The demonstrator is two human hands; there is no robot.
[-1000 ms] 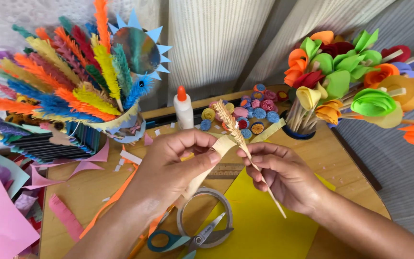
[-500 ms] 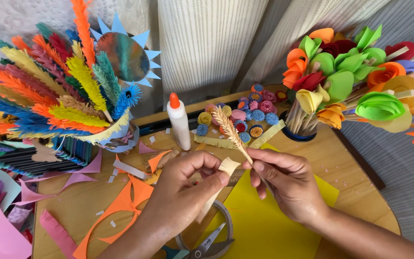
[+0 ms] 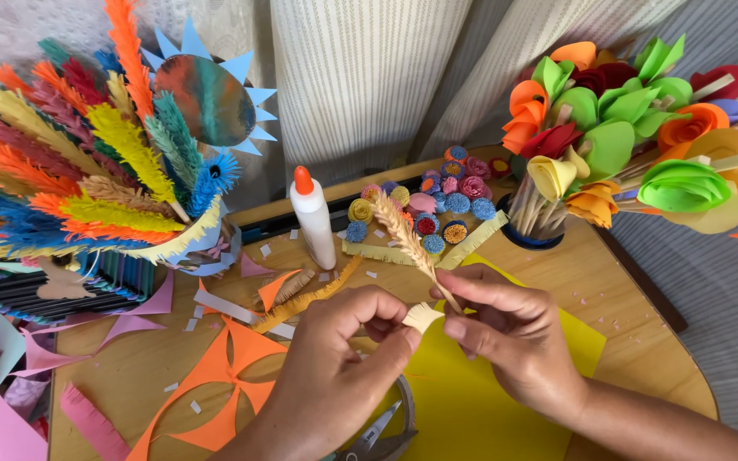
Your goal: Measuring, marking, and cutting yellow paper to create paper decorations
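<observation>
**A:** From the head camera, what crowds the tabletop?

**B:** A white glue bottle with an orange cap stands upright behind the hands. Right of it lies a cluster of small rolled paper flowers, with a fringed yellow strip along their near edge. At far left, a bunch of fringed paper feathers fans out of a holder. At far right, paper roses on sticks rise from a dark blue cup. Orange paper cut-outs lie flat to the left of the hands, a yellow sheet lies under them, and scissors with a tape roll sit just beneath the left wrist.

**A:** Does anything block the work?

**B:** No; the hands are in front of the scissors and sheet, hiding part of both.

**A:** And the piece being handled?

**B:** A tan fringed paper stem, held above the yellow sheet, centre frame. Its long axis runs diagonally: the fringed tip points up and left toward the glue bottle, the base down and right into the hands.

**A:** The fingers?

**B:** The right hand pinches the base narrowly between thumb and forefinger. The left hand pinches the loose cream paper end there, thumb against fingertips.
</observation>
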